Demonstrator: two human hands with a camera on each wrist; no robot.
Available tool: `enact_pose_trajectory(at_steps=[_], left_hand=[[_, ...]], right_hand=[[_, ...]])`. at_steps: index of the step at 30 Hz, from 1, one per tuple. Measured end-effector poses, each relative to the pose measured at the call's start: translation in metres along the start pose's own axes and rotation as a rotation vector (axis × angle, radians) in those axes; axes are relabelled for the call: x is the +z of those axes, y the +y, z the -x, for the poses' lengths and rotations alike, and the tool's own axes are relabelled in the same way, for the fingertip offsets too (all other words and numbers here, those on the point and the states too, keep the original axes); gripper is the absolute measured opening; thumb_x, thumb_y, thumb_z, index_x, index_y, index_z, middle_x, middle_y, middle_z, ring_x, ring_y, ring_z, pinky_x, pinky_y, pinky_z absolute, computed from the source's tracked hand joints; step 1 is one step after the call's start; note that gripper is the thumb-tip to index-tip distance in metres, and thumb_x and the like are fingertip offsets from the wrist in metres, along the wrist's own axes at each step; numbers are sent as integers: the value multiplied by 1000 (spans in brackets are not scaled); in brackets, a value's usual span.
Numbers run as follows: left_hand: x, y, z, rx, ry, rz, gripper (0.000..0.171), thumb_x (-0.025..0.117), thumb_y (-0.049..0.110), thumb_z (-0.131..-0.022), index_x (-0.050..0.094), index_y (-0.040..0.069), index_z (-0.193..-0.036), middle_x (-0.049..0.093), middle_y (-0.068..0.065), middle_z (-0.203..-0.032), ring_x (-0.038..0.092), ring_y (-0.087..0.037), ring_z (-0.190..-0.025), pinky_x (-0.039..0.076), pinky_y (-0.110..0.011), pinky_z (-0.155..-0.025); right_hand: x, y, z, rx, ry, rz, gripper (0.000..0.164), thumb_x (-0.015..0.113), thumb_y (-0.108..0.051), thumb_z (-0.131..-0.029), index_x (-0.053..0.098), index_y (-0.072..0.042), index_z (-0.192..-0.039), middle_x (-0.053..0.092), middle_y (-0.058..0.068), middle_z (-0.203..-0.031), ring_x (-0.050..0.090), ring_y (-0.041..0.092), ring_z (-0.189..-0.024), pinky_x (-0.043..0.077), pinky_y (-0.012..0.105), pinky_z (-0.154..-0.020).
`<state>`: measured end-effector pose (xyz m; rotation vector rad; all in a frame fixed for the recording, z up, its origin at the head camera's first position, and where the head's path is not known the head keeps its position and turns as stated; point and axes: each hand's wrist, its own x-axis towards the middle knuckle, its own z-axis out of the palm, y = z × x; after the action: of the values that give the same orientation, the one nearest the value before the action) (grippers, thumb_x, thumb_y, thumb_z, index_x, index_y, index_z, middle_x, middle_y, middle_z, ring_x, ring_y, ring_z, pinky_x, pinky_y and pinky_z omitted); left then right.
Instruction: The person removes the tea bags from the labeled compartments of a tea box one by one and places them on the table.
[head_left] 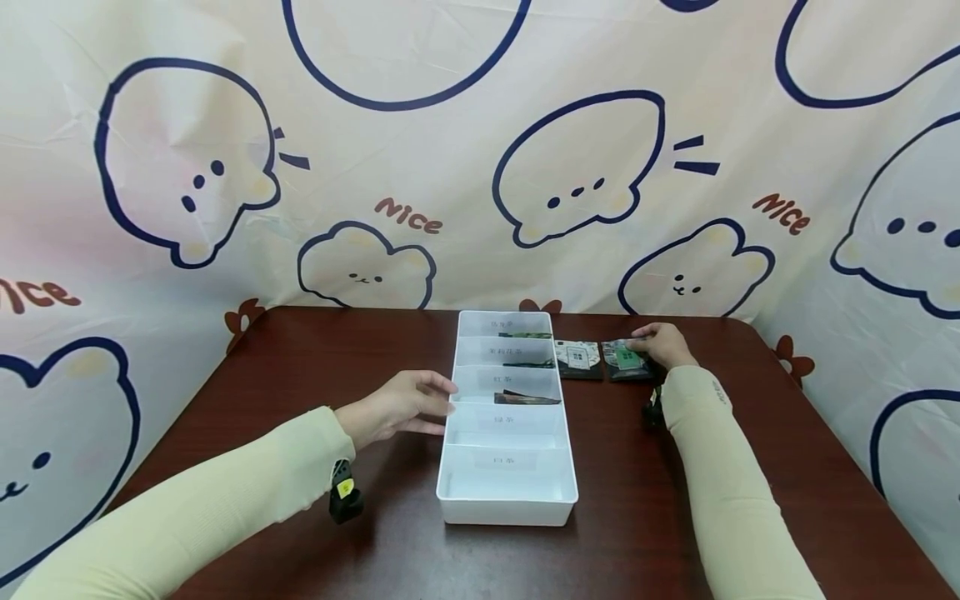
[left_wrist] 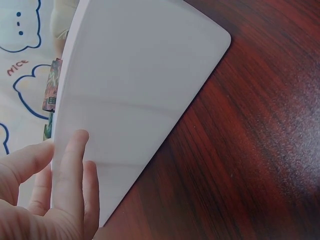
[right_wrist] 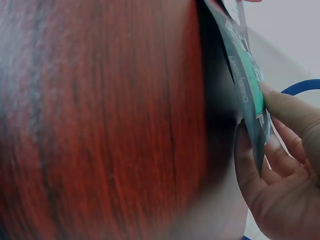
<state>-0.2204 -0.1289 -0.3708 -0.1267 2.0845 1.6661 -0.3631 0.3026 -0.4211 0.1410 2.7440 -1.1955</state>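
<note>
A long white divided box [head_left: 506, 510] stands in the middle of the table, its compartments labelled with tea names. My left hand [head_left: 401, 407] touches the box's left wall with extended fingers; in the left wrist view those fingers [left_wrist: 75, 165] lie along the outside near the rim. At the box's far right, my right hand [head_left: 666, 343] pinches the edge of a dark tea sachet with a green label [head_left: 624, 358]. The right wrist view has this green-labelled sachet [right_wrist: 247, 85] tilted between thumb and fingers. Left of it lies a sachet with a white label [head_left: 579, 358].
Sachets [head_left: 527, 397] stick up in the three far compartments; the two near ones show bare floors. A dark red-brown wooden table [head_left: 315, 517] carries everything. Behind it hangs a cream cloth [head_left: 465, 167] printed with cartoon bears.
</note>
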Motion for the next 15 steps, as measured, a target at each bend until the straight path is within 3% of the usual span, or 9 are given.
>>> enact_pose_trajectory(at_steps=[6,15], left_hand=[[0,0,-1,-8,8,0,36,67,-3,-86,58,-1,-121,61,-17,-109,67,-23,-88,61,-42,-78],[0,0,-1,-11,6,1,36,66,-3,-87,57,-1,-121,60,-17,-109,66,-23,-89,61,-41,-77]], right_hand=[[1,-1,2,20,19,9,39,66,-22,-92,59,3,-121,56,26,-123,54,35,-106,49,48,-93],[2,-2,4,13,34,39,39,66,-21,-91,58,3,-121,55,26,-123,55,37,-104,50,47,-89]])
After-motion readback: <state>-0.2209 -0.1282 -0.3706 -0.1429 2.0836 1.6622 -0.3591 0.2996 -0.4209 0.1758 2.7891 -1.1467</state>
